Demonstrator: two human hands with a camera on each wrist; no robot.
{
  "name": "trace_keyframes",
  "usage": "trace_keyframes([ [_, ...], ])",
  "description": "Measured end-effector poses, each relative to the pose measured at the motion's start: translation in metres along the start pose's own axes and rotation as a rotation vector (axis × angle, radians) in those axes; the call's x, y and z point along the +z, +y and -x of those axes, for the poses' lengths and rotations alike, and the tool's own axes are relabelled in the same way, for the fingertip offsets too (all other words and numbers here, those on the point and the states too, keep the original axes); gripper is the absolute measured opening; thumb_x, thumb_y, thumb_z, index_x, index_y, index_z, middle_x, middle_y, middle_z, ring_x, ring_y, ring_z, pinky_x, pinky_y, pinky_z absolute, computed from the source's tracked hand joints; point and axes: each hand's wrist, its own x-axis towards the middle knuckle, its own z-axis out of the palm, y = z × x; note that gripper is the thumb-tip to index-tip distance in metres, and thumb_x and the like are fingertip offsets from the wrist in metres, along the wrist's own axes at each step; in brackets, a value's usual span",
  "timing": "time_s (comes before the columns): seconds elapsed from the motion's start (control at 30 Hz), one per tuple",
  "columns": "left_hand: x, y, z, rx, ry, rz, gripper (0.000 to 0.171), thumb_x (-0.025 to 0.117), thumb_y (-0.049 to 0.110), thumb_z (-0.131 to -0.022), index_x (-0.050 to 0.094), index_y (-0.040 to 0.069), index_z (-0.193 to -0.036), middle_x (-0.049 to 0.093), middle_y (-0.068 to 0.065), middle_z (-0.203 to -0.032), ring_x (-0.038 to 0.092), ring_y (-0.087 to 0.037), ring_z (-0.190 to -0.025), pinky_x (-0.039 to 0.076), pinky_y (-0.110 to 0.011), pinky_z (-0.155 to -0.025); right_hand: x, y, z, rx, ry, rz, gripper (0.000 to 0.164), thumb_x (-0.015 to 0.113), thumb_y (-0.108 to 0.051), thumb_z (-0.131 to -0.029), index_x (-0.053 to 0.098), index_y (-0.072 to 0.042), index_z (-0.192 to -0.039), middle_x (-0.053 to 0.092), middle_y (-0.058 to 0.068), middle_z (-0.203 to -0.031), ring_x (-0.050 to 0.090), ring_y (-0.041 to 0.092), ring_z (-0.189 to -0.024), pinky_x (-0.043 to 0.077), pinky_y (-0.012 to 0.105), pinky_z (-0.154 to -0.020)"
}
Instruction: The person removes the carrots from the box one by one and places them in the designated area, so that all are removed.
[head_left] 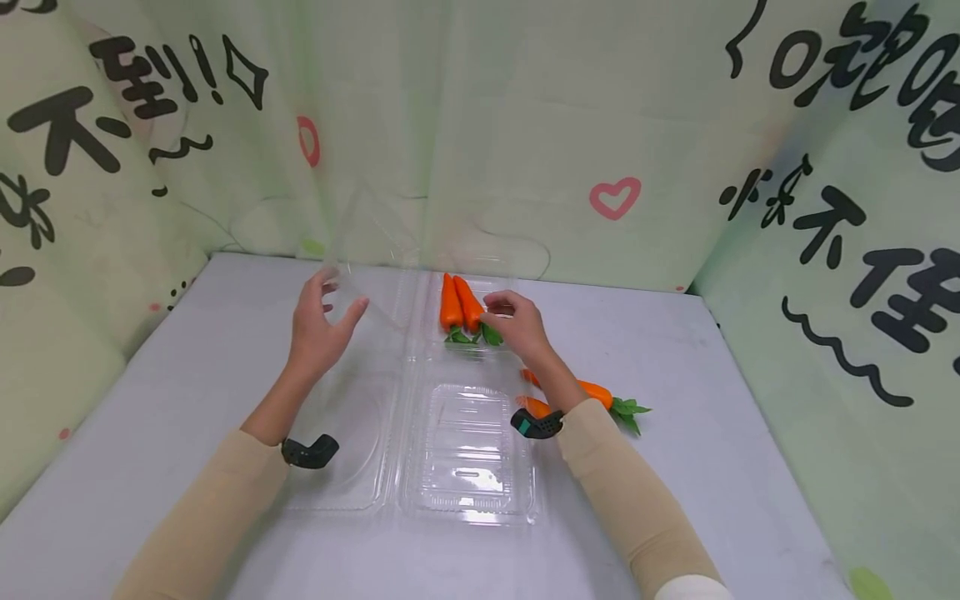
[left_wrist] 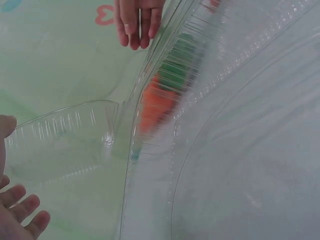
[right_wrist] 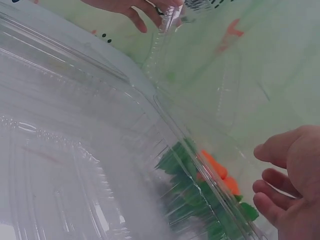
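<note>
Two orange carrots (head_left: 460,304) with green leaves lie in the far clear plastic clamshell box (head_left: 427,329). Its transparent lid (left_wrist: 65,142) stands raised on the left. At the lid's edge is my left hand (head_left: 318,329), thumb and fingers spread wide apart, fingertips close against the plastic. My right hand (head_left: 519,325) hovers at the carrots' leafy end, its fingers loosely bent and nothing between them. In the right wrist view, the right hand (right_wrist: 287,177) is just beside the box wall, with the carrot leaves (right_wrist: 215,215) seen through the plastic.
Nearer stands another clear clamshell box (head_left: 468,454), opened out with its lid (head_left: 337,467) flat on the left. More carrots (head_left: 596,393) lie on the white table (head_left: 645,500) to the right, partly hidden under my right forearm. A printed curtain (head_left: 517,108) closes off the back.
</note>
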Motion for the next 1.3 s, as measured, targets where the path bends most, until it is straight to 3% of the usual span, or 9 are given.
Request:
trace_keyframes([
  [0.23, -0.001, -0.003, 0.003, -0.04, 0.028, 0.01, 0.065, 0.066, 0.03, -0.092, 0.035, 0.005, -0.144, 0.043, -0.016, -0.145, 0.045, -0.031, -0.131, 0.043, -0.05, -0.102, 0.005, -0.002, -0.008, 0.013, -0.026, 0.008, 0.043, 0.065, -0.013, -0.092, 0.053, -0.005, -0.132, 0.054, 0.014, -0.135, 0.054, 0.027, -0.125, 0.048, 0.039, -0.103],
  [0.7, -0.003, -0.011, 0.005, -0.118, 0.069, 0.056, 0.069, 0.066, 0.03, -0.091, 0.031, 0.007, -0.147, 0.043, -0.014, -0.146, 0.048, -0.029, -0.129, 0.044, -0.046, -0.102, 0.013, -0.002, -0.022, 0.036, -0.084, 0.113, 0.05, 0.065, -0.014, -0.092, 0.047, -0.008, -0.138, 0.05, 0.012, -0.141, 0.048, 0.029, -0.131, 0.042, 0.04, -0.109],
  [0.93, -0.005, -0.019, 0.006, -0.182, 0.068, 0.046, 0.067, 0.062, 0.033, -0.093, 0.031, 0.007, -0.146, 0.042, -0.013, -0.147, 0.046, -0.03, -0.132, 0.043, -0.047, -0.104, 0.019, -0.001, -0.031, 0.075, -0.112, 0.137, 0.052, 0.064, -0.012, -0.092, 0.044, -0.011, -0.14, 0.046, 0.011, -0.145, 0.044, 0.029, -0.135, 0.042, 0.04, -0.109],
  [1.3, -0.008, -0.028, 0.01, -0.231, 0.077, 0.049, 0.068, 0.063, 0.034, -0.093, 0.031, 0.004, -0.146, 0.04, -0.017, -0.147, 0.043, -0.031, -0.133, 0.044, -0.047, -0.103, 0.026, 0.0, -0.039, 0.087, -0.126, 0.203, 0.055, 0.062, -0.011, -0.091, 0.042, -0.012, -0.142, 0.044, 0.01, -0.146, 0.045, 0.028, -0.132, 0.044, 0.04, -0.107],
])
